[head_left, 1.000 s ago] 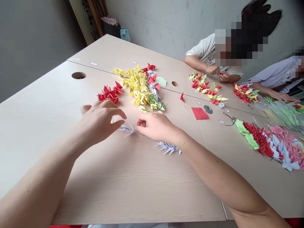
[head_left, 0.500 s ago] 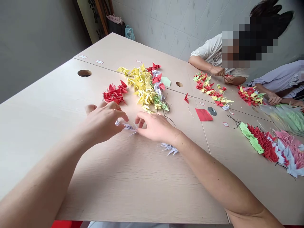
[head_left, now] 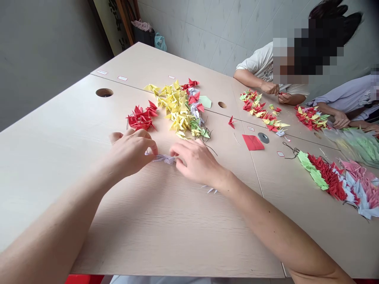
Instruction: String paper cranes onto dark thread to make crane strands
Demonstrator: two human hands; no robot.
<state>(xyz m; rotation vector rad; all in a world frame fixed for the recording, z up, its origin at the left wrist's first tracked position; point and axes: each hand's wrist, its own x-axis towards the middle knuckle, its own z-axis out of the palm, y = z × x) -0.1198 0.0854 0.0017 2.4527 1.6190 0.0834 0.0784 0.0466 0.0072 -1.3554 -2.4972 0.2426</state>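
Between my hands lies a short row of pale lilac folded paper cranes (head_left: 166, 158) on the table. My left hand (head_left: 132, 152) pinches its left end between thumb and curled forefinger. The curled fingers of my right hand (head_left: 197, 159) close on the right end, with the exact contact partly hidden. More pale lilac cranes (head_left: 211, 190) poke out below my right wrist. Just beyond my hands are a pile of red cranes (head_left: 142, 117) and a larger heap of yellow cranes (head_left: 176, 102), with green cranes (head_left: 199, 129) and dark thread beside it.
On the right sit a red paper square (head_left: 253, 142), a round metal lid (head_left: 263, 137) and long rows of strung cranes (head_left: 328, 177). Across the table (head_left: 148, 228), two people handle cranes, one in a white shirt (head_left: 257, 61). The tabletop has round holes (head_left: 104, 92).
My right hand has shifted slightly right, covering more of the cranes below its wrist. The crane between my hands now lies flatter, and my left forefinger has curled down onto the row.
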